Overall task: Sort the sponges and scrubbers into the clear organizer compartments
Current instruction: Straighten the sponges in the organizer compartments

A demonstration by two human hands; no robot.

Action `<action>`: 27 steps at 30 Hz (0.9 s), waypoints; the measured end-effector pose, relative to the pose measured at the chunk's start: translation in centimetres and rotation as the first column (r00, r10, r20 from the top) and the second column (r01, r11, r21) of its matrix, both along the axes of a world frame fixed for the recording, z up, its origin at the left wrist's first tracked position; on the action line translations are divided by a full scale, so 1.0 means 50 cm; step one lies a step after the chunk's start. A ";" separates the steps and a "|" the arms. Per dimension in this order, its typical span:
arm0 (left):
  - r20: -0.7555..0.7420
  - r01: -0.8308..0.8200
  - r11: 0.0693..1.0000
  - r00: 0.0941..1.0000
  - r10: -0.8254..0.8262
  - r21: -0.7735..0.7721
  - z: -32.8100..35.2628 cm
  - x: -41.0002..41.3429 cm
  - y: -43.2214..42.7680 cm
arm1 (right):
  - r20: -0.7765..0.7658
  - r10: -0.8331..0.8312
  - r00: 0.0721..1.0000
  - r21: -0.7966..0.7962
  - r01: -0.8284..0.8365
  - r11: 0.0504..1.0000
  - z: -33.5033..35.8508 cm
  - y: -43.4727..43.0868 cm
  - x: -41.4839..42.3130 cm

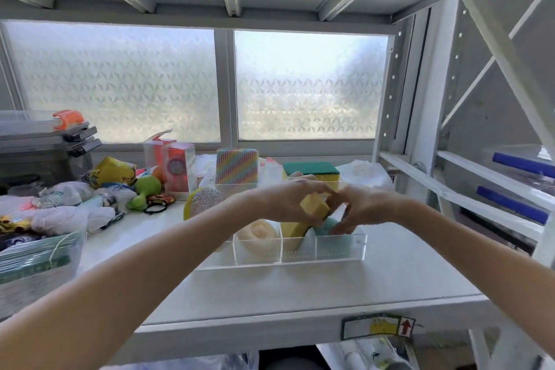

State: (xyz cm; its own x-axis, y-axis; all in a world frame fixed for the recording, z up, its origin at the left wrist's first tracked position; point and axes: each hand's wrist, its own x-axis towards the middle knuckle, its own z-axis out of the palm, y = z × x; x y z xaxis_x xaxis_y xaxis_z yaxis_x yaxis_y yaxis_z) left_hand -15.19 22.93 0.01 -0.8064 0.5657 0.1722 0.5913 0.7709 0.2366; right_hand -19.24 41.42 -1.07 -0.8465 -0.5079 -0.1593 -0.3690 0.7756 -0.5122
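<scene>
Yellow sponge (314,206) with a green edge, pinched between both hands.

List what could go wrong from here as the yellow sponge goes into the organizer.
1. The yellow sponge in the left hand hangs over a middle compartment where another yellow sponge already leans; it may jam or ride up.
2. The right hand presses at the teal scrubber beside it, so the hands may collide.
3. Pushing down could slide the light clear organizer along the shelf.
</scene>
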 end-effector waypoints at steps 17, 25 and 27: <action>0.022 -0.123 0.992 0.992 0.123 -0.006 0.016 -0.034 0.002 | -0.049 -0.039 0.998 -0.086 0.035 0.996 -0.009 -0.003 -0.034; -0.088 -0.176 0.983 0.980 0.180 0.049 0.014 -0.017 0.020 | -0.093 -0.006 0.996 -0.179 -0.011 0.984 -0.005 0.022 -0.028; 0.003 -0.158 0.977 0.987 0.159 0.144 0.048 0.002 -0.019 | -0.124 -0.017 0.992 -0.224 -0.011 0.975 0.020 0.029 -0.024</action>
State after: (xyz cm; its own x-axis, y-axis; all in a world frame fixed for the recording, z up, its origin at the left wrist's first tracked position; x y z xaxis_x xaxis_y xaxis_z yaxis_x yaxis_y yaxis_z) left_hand -15.09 21.96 2.41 -0.8821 0.3996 0.2495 0.4667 0.8133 0.3474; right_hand -20.42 42.85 -0.08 -0.8541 -0.5160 0.0648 -0.4388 0.6480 -0.6226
